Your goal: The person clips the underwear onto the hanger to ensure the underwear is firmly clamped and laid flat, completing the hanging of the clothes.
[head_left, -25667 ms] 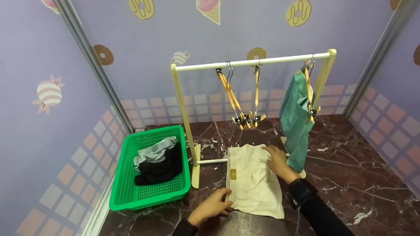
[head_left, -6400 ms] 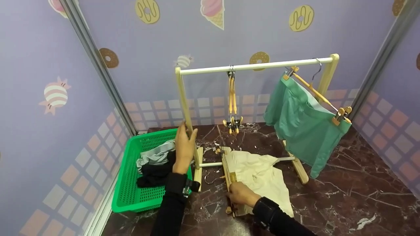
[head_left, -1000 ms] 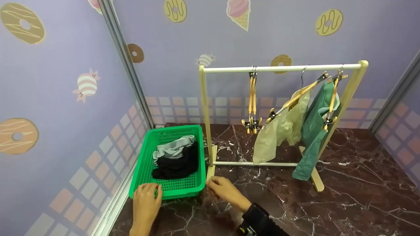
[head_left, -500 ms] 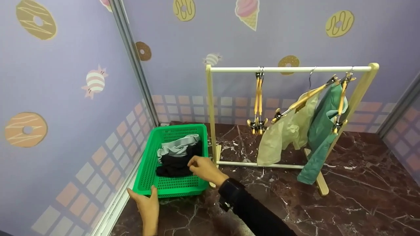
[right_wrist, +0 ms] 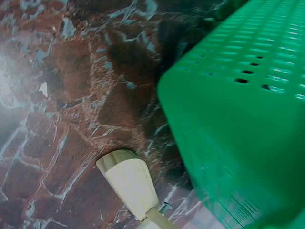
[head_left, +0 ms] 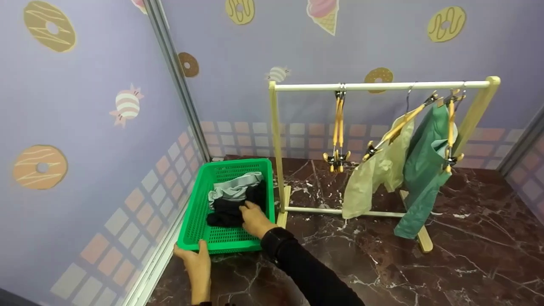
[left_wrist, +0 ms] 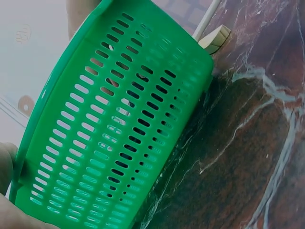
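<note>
In the head view my left hand point(head_left: 197, 265) holds the near rim of the green basket point(head_left: 225, 246), thumb and fingers on either side of it. The left wrist view shows those fingers point(left_wrist: 14, 212) at the perforated basket wall point(left_wrist: 109, 114). Over the basket's right side, my right hand point(head_left: 256, 221) reaches in and pinches the black cloth point(head_left: 227, 212), its fingertips partly hidden against the fabric. A grey cloth point(head_left: 233, 189) lies behind the black one. The right wrist view has the basket's outer corner point(right_wrist: 224, 119) but no fingers.
Right of the basket stands a rack point(head_left: 382, 86). Clip hangers point(head_left: 338, 123) hang near its middle; a cream garment point(head_left: 378, 174) and a teal garment point(head_left: 425, 170) hang towards its right. The rack's left foot point(head_left: 284, 208) is close to the basket.
The cream garment, earlier on the table, now hangs on the rack beside the teal one. My left hand has closed on the basket rim; my right has moved left and down into the black cloth.
</note>
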Available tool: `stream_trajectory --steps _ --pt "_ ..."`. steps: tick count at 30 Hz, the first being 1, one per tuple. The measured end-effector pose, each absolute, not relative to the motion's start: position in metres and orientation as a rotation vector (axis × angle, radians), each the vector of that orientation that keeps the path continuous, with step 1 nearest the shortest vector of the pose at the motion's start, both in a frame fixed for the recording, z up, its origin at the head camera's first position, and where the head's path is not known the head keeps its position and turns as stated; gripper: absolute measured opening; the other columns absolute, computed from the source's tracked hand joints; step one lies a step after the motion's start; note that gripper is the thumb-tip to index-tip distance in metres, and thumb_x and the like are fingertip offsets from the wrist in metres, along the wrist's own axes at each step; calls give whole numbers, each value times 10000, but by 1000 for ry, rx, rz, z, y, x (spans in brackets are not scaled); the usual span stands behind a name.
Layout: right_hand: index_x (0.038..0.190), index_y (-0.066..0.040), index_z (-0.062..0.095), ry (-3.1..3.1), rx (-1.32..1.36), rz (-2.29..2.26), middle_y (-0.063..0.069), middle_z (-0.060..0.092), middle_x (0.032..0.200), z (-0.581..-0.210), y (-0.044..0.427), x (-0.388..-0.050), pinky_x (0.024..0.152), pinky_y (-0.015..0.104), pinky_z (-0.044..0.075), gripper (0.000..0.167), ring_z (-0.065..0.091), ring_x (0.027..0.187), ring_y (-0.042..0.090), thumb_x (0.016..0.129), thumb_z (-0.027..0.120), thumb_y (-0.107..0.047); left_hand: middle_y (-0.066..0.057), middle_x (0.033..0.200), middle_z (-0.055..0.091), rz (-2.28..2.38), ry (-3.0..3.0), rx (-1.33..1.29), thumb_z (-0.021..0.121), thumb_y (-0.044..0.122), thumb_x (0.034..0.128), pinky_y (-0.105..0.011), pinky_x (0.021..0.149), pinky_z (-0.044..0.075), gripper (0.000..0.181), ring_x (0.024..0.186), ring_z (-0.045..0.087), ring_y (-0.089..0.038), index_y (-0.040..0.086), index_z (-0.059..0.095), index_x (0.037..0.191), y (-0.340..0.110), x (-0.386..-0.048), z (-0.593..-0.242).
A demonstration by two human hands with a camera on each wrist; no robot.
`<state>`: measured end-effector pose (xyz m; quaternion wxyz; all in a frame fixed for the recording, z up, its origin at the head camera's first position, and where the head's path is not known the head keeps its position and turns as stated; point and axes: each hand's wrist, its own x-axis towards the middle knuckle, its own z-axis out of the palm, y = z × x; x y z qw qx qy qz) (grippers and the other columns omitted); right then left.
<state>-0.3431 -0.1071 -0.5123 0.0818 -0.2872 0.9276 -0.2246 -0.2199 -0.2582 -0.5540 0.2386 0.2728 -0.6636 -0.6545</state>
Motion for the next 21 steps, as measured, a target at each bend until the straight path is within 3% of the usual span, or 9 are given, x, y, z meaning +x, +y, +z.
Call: stream_trajectory --steps 2,4,8,11,14,18,21 --pt "1569 -83 376 2738 -813 -630 178 223 1659 -513 -110 -346 1139 436 398 654 243 1514 390 979 654 -36 -349 1623 -62 -1782 -1834 769 467 165 1054 -653 1143 257 863 1469 184 -536 32 -223 1555 -258 -220 -554" --pt "1607 -156 313 2694 -775 -587 144 100 1696 -513 -112 -348 1131 469 401 722 139 1537 417 982 654 -33 -368 1611 3 -1767 -1836 779 476 162 1050 -648 1138 270 853 1452 229 -534 34 -195 1562 -258 -220 -555" --pt "1585 -226 380 2662 -765 -416 100 47 1709 -514 -114 -350 1128 503 402 652 126 1530 451 1005 631 -64 -392 1551 175 -1750 -1816 738 484 125 1040 -621 1110 324 827 1392 333 -519 31 -147 1567 -258 -223 -557" --pt "1511 -178 506 2658 -785 -315 92 138 1699 -516 -115 -352 1131 492 401 511 214 1512 436 1021 604 -73 -398 1550 173 -1739 -1824 735 481 138 1038 -629 1111 314 829 1389 331 -525 21 -149 1564 -258 -223 -559" --pt "1341 -98 660 2677 -818 -253 102 332 1632 -519 -118 -353 1100 436 443 331 366 1456 380 1017 606 -64 -399 1573 117 -1730 -1841 758 477 165 1038 -645 1127 278 841 1402 305 -538 21 -165 1563 -259 -222 -559" --pt "1071 -43 754 2768 -898 -218 147 610 1351 -520 -120 -355 972 352 532 133 610 1207 304 994 646 -54 -389 1586 85 -1755 -1822 744 473 149 1038 -638 1128 283 847 1416 287 -533 26 -182 1561 -260 -222 -559" --pt "1035 -36 754 2844 -971 -228 161 676 1158 -515 -118 -357 864 329 568 127 668 1039 291 989 638 -15 -390 1574 121 -1768 -1807 729 470 137 1038 -624 1112 314 845 1406 308 -523 32 -185 1561 -261 -222 -558"
